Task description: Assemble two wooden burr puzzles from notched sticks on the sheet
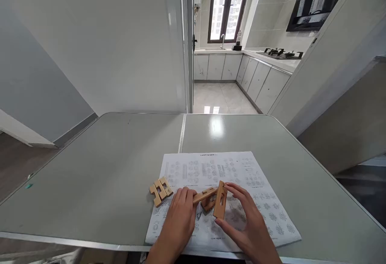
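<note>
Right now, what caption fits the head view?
Left hand and right hand hold slotted tan wooden pieces over a printed white sheet.

2 hands (L hand [180, 212], R hand [247, 220]), 1 sheet [265, 199], 1 table [90, 175], 2 wood-pc clusters [161, 190] [214, 200].

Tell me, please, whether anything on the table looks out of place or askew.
Nothing stands out. The instruction sheet lies flat on the table, the left hand and right hand hold wooden pieces over it, and another wooden cluster sits at its left edge.
</note>
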